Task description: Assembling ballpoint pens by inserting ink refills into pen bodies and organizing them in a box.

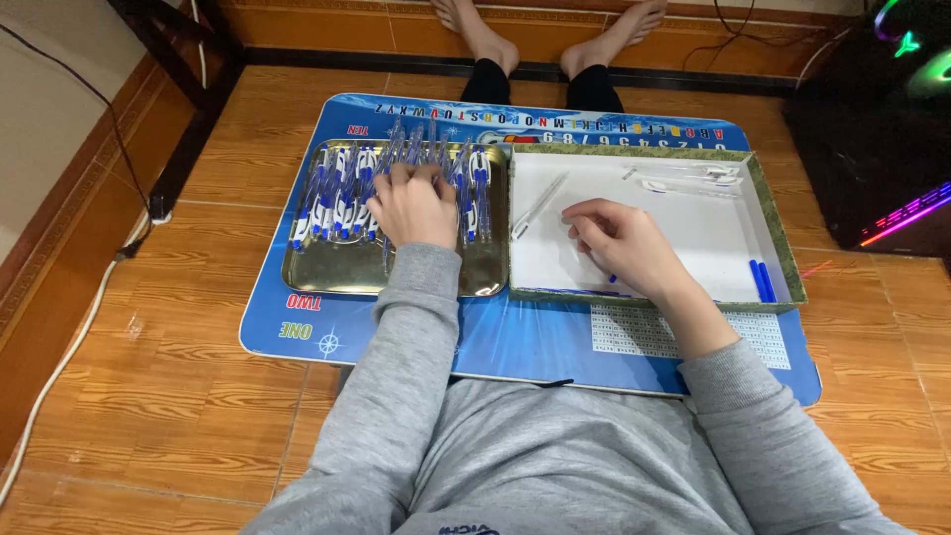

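Left hand (414, 203) spread flat over blue-and-white plastic pens (337, 193) heaped in shiny metal tray (327, 272), sorting within reach | right hand (619, 243) curled, pinching a blue-tipped piece, inside white-lined cardboard box (733, 248) | blue worktop (515, 332) carries both.

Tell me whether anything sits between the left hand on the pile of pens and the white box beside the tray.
Only low edges. The left hand rests on the pens in the metal tray. Between it and the white box stand the tray's right rim and the box's left wall, which adjoin. The right hand lies inside the box.
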